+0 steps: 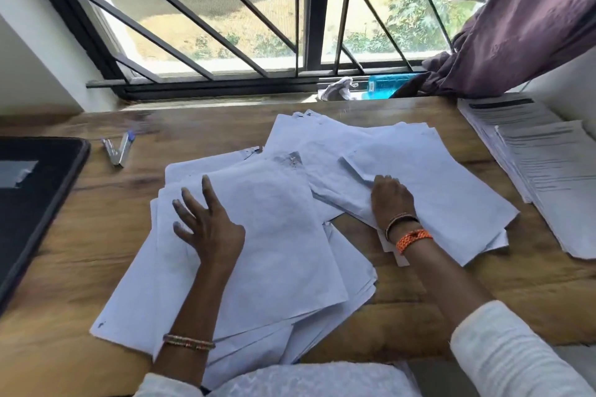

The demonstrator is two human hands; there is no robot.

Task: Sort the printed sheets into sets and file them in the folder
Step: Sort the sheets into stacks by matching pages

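Note:
A loose heap of white sheets (277, 235), blank side up, lies in front of me on the wooden desk (64, 267). My left hand (209, 222) rests flat on this heap with its fingers spread. A second spread of sheets (435, 177) lies to the right and behind. My right hand (392, 196) has its fingers curled round the left edge of one of those sheets. A black folder (35, 190) lies at the desk's left edge. Printed sheets (541, 164) sit stacked face up at the far right.
A stapler (118, 148) lies open near the folder. On the window sill sit a crumpled white cloth (338, 89) and a blue object (387, 84). A purple curtain (522, 19) hangs at the right. A barred window (242, 10) runs behind the desk.

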